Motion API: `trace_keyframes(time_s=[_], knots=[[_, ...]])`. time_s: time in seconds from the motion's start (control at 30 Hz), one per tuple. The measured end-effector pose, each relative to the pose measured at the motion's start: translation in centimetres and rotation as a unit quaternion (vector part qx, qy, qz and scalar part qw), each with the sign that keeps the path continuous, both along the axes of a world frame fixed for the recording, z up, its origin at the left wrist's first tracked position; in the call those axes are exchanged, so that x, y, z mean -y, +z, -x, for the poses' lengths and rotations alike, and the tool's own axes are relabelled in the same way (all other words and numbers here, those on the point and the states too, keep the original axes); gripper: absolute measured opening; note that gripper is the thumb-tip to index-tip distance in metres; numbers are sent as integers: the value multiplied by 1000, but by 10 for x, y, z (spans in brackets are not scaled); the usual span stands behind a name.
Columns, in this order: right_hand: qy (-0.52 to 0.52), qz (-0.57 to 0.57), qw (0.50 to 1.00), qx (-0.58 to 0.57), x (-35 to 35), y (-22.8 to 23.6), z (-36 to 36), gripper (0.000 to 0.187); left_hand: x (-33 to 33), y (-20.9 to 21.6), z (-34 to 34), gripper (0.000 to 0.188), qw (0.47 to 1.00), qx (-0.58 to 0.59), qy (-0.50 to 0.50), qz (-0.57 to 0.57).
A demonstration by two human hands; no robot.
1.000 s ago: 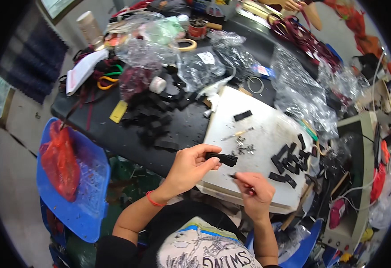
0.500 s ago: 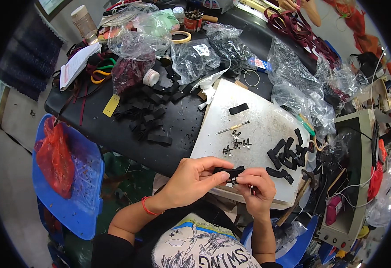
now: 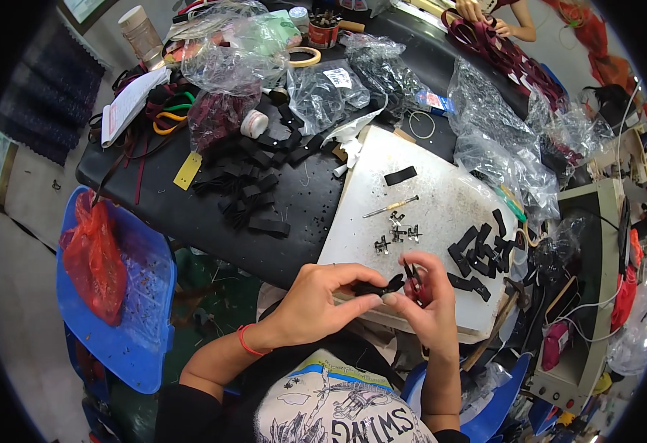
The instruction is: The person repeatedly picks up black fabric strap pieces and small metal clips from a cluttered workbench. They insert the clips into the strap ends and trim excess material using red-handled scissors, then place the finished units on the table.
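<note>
My left hand [image 3: 322,295] pinches a short black fabric strap [image 3: 368,289] between thumb and fingers, above the near edge of a white board [image 3: 364,166]. Close beside it, my right hand [image 3: 430,303] is closed around a small tool with dark pointed jaws and red handles [image 3: 414,283], which looks like thread snips. The right thumb tip meets the end of the strap. Just beyond the hands lie several small metal clips [image 3: 397,229], a thin screwdriver [image 3: 390,207] and a single black strap piece [image 3: 400,176].
More black strap pieces [image 3: 478,255] lie on the board's right; a heap of them [image 3: 246,188] covers the dark table [image 3: 183,210]. Plastic bags [image 3: 327,96] crowd the back. A blue bin [image 3: 150,325] stands left. At far right back, another person's hands [image 3: 486,18] handle maroon straps [image 3: 501,55].
My right hand has drawn slightly back from the strap and opened its grip somewhat, and the tool has swung upright between its fingers. My left hand has stayed on the strap.
</note>
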State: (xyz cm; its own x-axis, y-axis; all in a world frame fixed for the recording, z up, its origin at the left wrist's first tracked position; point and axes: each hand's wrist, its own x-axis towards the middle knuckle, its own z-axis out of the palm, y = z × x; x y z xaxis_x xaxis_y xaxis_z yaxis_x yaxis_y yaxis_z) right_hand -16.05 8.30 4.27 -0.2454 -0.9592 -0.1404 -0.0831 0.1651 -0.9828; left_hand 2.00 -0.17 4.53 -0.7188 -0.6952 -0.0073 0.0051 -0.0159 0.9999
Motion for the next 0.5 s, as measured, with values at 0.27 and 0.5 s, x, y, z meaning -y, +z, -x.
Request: trace_keyframes(time_s=[0.27, 0.5], knots=[[-11, -108, 963, 245, 4, -5, -5, 25, 2, -10, 1, 28, 945, -79, 4, -318], [-33, -97, 967, 233, 2, 1, -12, 28, -1, -17, 0, 24, 917, -101, 13, -387]])
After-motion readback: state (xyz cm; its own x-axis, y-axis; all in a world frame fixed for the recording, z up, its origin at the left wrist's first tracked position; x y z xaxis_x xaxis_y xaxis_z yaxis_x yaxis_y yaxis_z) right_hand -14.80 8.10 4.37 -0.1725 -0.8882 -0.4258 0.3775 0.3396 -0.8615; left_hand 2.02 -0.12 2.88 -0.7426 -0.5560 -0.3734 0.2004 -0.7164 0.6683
